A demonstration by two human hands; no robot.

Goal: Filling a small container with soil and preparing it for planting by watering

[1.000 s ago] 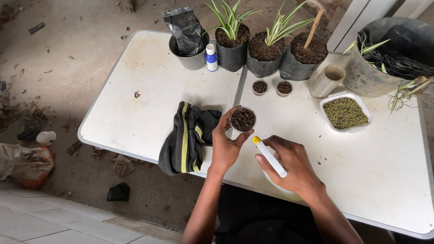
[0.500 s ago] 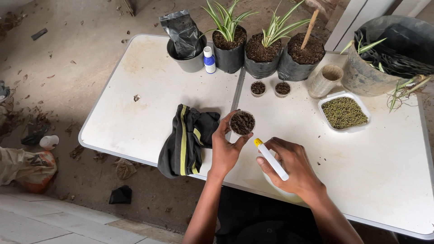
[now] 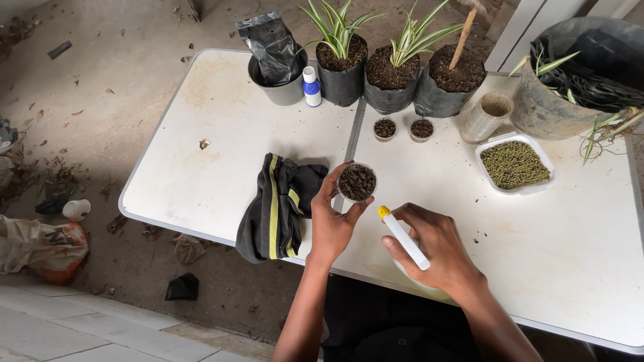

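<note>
While my left hand (image 3: 332, 224) fingers clamp the light, thin-walled cup (image 3: 357, 182) of loose soil around its sides, my right hand (image 3: 436, 251) fingers wrap the slim, stiff spray bottle (image 3: 404, 237).

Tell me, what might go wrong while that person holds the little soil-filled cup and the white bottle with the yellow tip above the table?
The small clear cup of dark soil sits only in the left hand's fingertips, above the table's near edge; a slip could spill soil onto the white folding table or the black cloth with yellow stripes. The right hand aims the white bottle's yellow tip from the side, so liquid might miss the cup.
</note>
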